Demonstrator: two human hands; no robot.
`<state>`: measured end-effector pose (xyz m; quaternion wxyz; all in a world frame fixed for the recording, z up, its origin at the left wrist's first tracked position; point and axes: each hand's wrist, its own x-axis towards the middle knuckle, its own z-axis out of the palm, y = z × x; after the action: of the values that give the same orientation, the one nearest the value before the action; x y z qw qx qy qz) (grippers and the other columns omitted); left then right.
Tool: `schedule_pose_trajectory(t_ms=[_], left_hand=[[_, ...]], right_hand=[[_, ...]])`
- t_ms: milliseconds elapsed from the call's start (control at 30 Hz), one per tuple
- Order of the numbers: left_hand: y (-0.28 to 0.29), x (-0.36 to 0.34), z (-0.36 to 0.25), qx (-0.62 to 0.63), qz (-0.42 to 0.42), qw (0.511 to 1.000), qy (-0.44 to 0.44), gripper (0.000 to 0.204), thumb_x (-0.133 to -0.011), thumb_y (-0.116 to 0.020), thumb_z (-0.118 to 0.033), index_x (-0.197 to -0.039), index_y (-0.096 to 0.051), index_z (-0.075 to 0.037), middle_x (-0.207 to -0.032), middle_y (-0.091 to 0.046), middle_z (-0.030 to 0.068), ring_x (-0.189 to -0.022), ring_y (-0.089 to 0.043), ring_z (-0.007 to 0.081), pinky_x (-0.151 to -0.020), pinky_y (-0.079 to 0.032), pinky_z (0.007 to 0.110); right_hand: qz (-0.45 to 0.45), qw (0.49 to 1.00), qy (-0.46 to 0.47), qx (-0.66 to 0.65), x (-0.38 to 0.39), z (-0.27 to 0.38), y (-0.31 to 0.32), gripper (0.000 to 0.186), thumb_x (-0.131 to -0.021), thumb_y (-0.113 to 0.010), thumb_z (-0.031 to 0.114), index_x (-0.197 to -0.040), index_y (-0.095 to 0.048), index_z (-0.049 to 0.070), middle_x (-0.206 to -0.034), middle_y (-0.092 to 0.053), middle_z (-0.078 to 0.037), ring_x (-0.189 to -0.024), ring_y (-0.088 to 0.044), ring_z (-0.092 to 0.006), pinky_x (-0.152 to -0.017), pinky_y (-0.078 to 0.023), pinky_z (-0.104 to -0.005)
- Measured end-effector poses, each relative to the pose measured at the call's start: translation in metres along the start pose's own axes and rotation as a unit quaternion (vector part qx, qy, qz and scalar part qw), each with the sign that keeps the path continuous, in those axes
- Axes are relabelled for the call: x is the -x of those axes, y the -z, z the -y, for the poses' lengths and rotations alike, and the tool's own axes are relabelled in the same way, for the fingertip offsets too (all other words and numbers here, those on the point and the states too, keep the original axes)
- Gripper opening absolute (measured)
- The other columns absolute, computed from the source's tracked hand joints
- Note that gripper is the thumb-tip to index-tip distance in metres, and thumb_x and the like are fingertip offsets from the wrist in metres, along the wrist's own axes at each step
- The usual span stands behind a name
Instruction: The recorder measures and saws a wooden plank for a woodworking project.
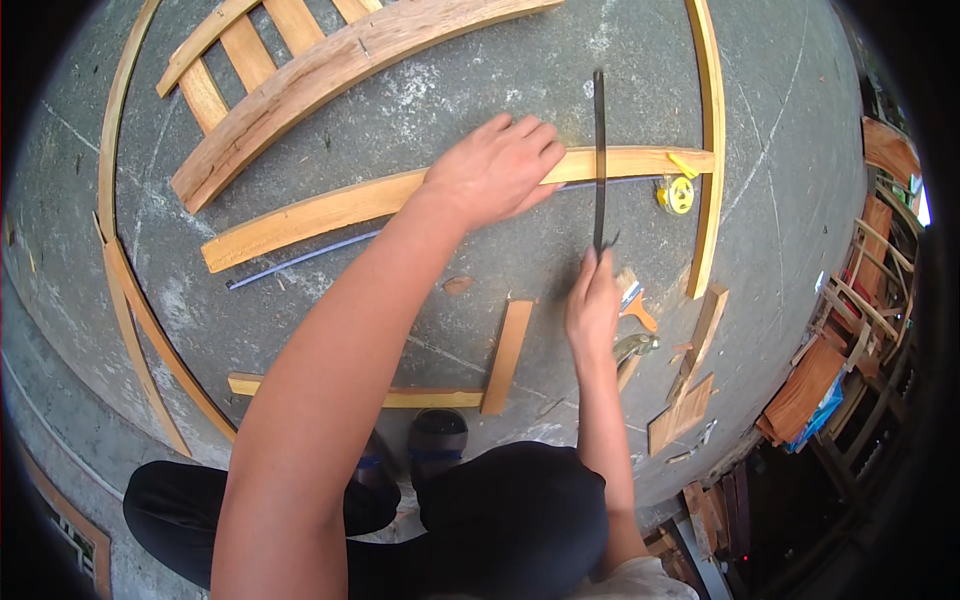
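A long light-wood board (310, 216) lies across the floor in front of me. My left hand (500, 170) grips it near the middle, fingers curled over its far edge. Closed low around the near end of a handsaw, my right hand (595, 300) is on the near side of the board. The saw's dark blade (600, 120) appears edge-on as a narrow strip and crosses over the board right of my left hand. Its handle is mostly hidden by my fingers. A thin blue strip (310, 260) runs along the board's near side, partly behind my left arm.
A yellow round reel (678, 195) sits by the board's right end, against an upright wood strip (706, 130). Near my right hand lie an orange-handled paintbrush (640, 312) and a hammer (632, 347). A slatted wooden frame (290, 95) lies beyond; scrap wood (810, 385) is piled right.
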<state>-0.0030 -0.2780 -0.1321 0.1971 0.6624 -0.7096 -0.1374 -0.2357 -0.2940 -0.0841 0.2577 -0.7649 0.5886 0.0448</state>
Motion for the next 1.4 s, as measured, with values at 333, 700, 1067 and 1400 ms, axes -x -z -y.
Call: schedule_pose_trajectory(t_ms=[333, 700, 1067, 1400], left_hand=[[-0.001, -0.002, -0.001, 0.004, 0.006, 1.000, 0.002, 0.035, -0.101, -0.059, -0.041, -0.113, -0.059, -0.008, -0.113, -0.058, 0.0082, -0.114, -0.056, 0.0241, -0.101, -0.047, 0.039], [-0.001, 0.002, 0.000, -0.003, 0.003, 1.000, 0.001, 0.036, -0.102, -0.059, -0.041, -0.115, -0.059, -0.007, -0.115, -0.059, 0.0083, -0.115, -0.057, 0.0239, -0.101, -0.047, 0.038], [-0.001, 0.001, 0.001, -0.004, 0.013, 1.000, 0.004, 0.035, -0.101, -0.060, -0.040, -0.113, -0.059, -0.007, -0.115, -0.059, 0.0081, -0.115, -0.056, 0.0240, -0.100, -0.047, 0.038], [-0.001, -0.001, -0.002, -0.001, 0.008, 1.000, 0.000, 0.035, -0.101, -0.061, -0.039, -0.115, -0.059, -0.007, -0.116, -0.058, 0.0079, -0.116, -0.056, 0.0233, -0.102, -0.047, 0.038]], right_hand=[[-0.023, 0.999, 0.026, -0.017, -0.016, 0.016, 0.003, 0.035, -0.110, -0.044, 0.023, -0.122, -0.056, -0.008, -0.072, -0.060, -0.035, -0.071, -0.063, -0.0538, -0.058, -0.044, -0.0554], [-0.020, 0.998, 0.052, -0.017, -0.004, 0.003, 0.001, 0.032, -0.110, -0.045, 0.020, -0.111, -0.057, -0.010, -0.070, -0.059, -0.034, -0.067, -0.062, -0.0522, -0.056, -0.042, -0.0553], [-0.030, 0.998, 0.051, -0.010, -0.005, 0.004, -0.004, 0.031, -0.111, -0.044, 0.021, -0.114, -0.056, -0.007, -0.072, -0.060, -0.033, -0.070, -0.062, -0.0530, -0.057, -0.043, -0.0545], [-0.034, 0.998, 0.056, -0.002, -0.004, -0.003, -0.001, 0.033, -0.111, -0.043, 0.023, -0.115, -0.056, -0.008, -0.075, -0.060, -0.036, -0.074, -0.062, -0.0550, -0.060, -0.044, -0.0569]])
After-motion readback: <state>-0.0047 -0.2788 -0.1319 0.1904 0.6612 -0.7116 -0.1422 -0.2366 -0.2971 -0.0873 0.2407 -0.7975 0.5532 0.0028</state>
